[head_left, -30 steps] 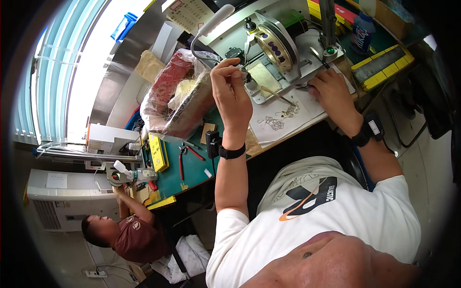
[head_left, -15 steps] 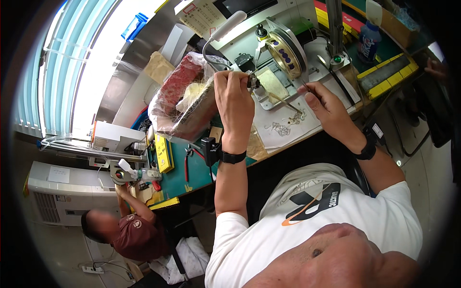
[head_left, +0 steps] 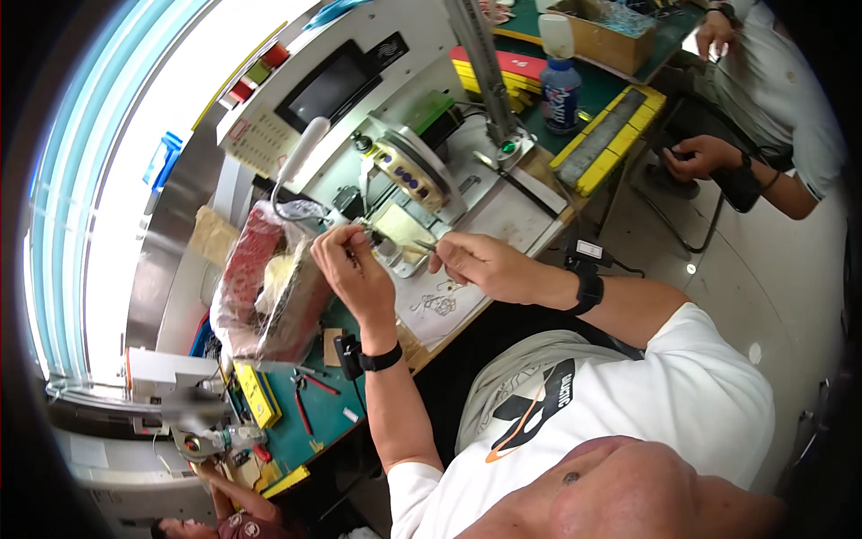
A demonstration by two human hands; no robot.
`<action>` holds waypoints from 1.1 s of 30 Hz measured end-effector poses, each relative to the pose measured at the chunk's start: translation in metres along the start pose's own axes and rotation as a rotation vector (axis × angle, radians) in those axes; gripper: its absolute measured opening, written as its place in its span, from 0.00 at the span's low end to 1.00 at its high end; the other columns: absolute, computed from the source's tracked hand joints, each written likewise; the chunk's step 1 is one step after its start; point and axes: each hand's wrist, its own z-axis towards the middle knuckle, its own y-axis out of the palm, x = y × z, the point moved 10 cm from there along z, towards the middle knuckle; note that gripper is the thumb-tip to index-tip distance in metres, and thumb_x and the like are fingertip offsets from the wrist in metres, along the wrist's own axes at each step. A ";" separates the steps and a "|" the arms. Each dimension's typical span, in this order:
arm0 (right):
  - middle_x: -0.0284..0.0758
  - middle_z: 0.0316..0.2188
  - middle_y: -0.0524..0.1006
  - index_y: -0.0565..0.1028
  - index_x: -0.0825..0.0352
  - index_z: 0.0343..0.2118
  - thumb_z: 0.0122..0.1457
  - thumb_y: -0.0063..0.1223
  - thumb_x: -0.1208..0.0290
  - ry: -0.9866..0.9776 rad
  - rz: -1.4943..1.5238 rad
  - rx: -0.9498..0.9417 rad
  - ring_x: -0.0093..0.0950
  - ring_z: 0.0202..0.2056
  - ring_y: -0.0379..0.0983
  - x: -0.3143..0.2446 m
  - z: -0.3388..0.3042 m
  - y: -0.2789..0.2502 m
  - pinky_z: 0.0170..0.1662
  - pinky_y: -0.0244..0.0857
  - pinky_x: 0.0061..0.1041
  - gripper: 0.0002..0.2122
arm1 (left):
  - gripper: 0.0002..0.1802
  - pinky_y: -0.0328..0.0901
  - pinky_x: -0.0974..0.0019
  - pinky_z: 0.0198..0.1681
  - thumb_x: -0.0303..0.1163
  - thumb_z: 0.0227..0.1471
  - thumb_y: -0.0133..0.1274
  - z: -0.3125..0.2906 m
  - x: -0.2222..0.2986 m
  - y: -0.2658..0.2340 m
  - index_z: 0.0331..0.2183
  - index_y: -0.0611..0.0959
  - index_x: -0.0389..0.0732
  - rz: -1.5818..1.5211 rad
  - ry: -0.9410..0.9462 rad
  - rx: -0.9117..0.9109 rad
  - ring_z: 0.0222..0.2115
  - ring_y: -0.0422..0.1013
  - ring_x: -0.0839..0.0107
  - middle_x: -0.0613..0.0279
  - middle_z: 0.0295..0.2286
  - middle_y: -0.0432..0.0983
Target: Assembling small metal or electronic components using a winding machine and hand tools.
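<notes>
My left hand (head_left: 361, 280) is raised beside a small bench machine (head_left: 395, 175), its fingers curled and thumb and forefinger together; what lies between them is too small to make out. In my right hand (head_left: 489, 267) are slim metal tweezers (head_left: 426, 244), pinched between thumb and fingers. The tips point left toward the machine's base, close to my left fingertips. The machine carries a gold-coloured wheel with dark round spots, a pale square plate (head_left: 398, 226) and a black-topped knob. Below my right hand, several fine metal chains (head_left: 440, 304) lie on white paper (head_left: 462, 319).
Left of my left hand stands a plastic-lined red box (head_left: 247, 287). A lamp (head_left: 305, 148) bends over the machine. Pliers (head_left: 303, 404) rest on the green mat. Farther right are a blue bottle (head_left: 559, 94) and a yellow-edged tray (head_left: 611, 139). Co-workers sit at lower left and upper right.
The view has swung right, showing more of the co-worker there. My right hand has moved in toward my left hand, bringing the tweezers to the machine's base. My left fingers have come nearer me.
</notes>
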 end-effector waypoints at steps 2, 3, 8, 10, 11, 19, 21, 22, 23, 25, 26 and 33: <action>0.26 0.26 0.67 0.79 0.70 0.46 0.85 0.41 0.50 -0.030 0.009 0.013 0.18 0.30 0.61 0.005 -0.001 -0.003 0.37 0.61 0.23 0.25 | 0.02 0.67 0.53 0.51 0.19 0.67 0.57 -0.001 0.002 0.003 0.40 0.81 0.36 -0.002 0.037 0.000 0.44 0.72 0.53 0.53 0.39 0.78; 0.26 0.27 0.67 0.79 0.70 0.46 0.85 0.41 0.49 -0.030 0.014 0.013 0.19 0.31 0.61 0.007 -0.003 -0.003 0.38 0.61 0.23 0.25 | 0.02 0.67 0.53 0.51 0.19 0.67 0.57 -0.001 0.001 0.003 0.40 0.81 0.36 -0.009 0.040 0.003 0.44 0.72 0.53 0.54 0.39 0.77; 0.27 0.28 0.68 0.79 0.70 0.48 0.85 0.40 0.48 0.019 0.079 -0.026 0.19 0.33 0.62 0.009 -0.003 0.001 0.39 0.61 0.23 0.26 | 0.01 0.67 0.53 0.52 0.21 0.69 0.56 -0.002 0.002 0.004 0.39 0.81 0.36 -0.002 0.036 -0.002 0.44 0.71 0.55 0.55 0.39 0.76; 0.26 0.27 0.69 0.80 0.68 0.48 0.85 0.39 0.47 0.030 0.120 -0.038 0.18 0.31 0.62 0.009 0.000 0.006 0.37 0.60 0.22 0.26 | 0.02 0.67 0.53 0.52 0.22 0.69 0.57 -0.003 -0.001 0.004 0.39 0.81 0.37 -0.020 0.023 0.003 0.44 0.71 0.55 0.55 0.39 0.76; 0.25 0.27 0.69 0.80 0.68 0.48 0.85 0.38 0.47 0.020 0.145 -0.045 0.17 0.30 0.61 0.011 0.004 0.010 0.35 0.59 0.21 0.26 | 0.02 0.67 0.53 0.53 0.22 0.69 0.57 -0.003 -0.002 0.004 0.39 0.81 0.37 -0.022 0.024 0.006 0.44 0.71 0.55 0.55 0.39 0.76; 0.23 0.26 0.68 0.79 0.67 0.48 0.85 0.38 0.46 0.135 0.302 -0.081 0.14 0.23 0.56 0.013 0.007 0.020 0.27 0.52 0.18 0.27 | 0.02 0.67 0.53 0.53 0.24 0.70 0.57 -0.006 -0.007 0.005 0.39 0.81 0.36 -0.050 -0.001 0.008 0.45 0.71 0.55 0.55 0.39 0.76; 0.23 0.25 0.68 0.79 0.68 0.48 0.85 0.38 0.46 0.138 0.304 -0.087 0.14 0.23 0.56 0.011 0.008 0.022 0.28 0.52 0.19 0.26 | 0.03 0.67 0.53 0.53 0.24 0.70 0.57 -0.006 -0.006 0.004 0.39 0.81 0.36 -0.043 0.004 0.013 0.45 0.71 0.55 0.55 0.40 0.76; 0.23 0.25 0.68 0.79 0.67 0.48 0.85 0.38 0.46 0.143 0.314 -0.088 0.14 0.23 0.56 0.011 0.008 0.023 0.28 0.52 0.19 0.26 | 0.03 0.67 0.53 0.53 0.24 0.70 0.57 -0.006 -0.005 0.003 0.39 0.81 0.36 -0.041 0.005 0.012 0.45 0.71 0.55 0.55 0.40 0.76; 0.23 0.25 0.68 0.79 0.67 0.48 0.85 0.38 0.46 0.147 0.323 -0.087 0.14 0.23 0.56 0.012 0.009 0.024 0.28 0.52 0.19 0.26 | 0.03 0.67 0.53 0.53 0.24 0.70 0.57 -0.006 -0.005 0.004 0.39 0.81 0.36 -0.040 0.006 0.010 0.45 0.71 0.55 0.55 0.40 0.76; 0.23 0.25 0.68 0.79 0.67 0.48 0.85 0.38 0.46 0.157 0.349 -0.082 0.14 0.24 0.56 0.013 0.010 0.025 0.28 0.52 0.19 0.26 | 0.03 0.67 0.53 0.53 0.24 0.70 0.57 -0.005 -0.005 0.005 0.39 0.81 0.36 -0.042 0.006 0.012 0.45 0.71 0.55 0.55 0.40 0.76; 0.23 0.25 0.68 0.79 0.67 0.48 0.85 0.38 0.45 0.163 0.367 -0.082 0.15 0.24 0.56 0.014 0.011 0.026 0.28 0.52 0.19 0.26 | 0.02 0.67 0.53 0.53 0.24 0.70 0.57 -0.006 -0.006 0.005 0.39 0.81 0.36 -0.042 0.005 0.016 0.45 0.71 0.55 0.55 0.40 0.76; 0.23 0.27 0.70 0.79 0.65 0.50 0.84 0.39 0.43 0.191 0.444 -0.098 0.14 0.25 0.56 0.021 0.018 0.033 0.29 0.51 0.19 0.26 | 0.03 0.67 0.53 0.53 0.24 0.70 0.57 -0.006 -0.007 0.004 0.39 0.81 0.36 -0.046 -0.003 0.020 0.45 0.71 0.55 0.55 0.39 0.76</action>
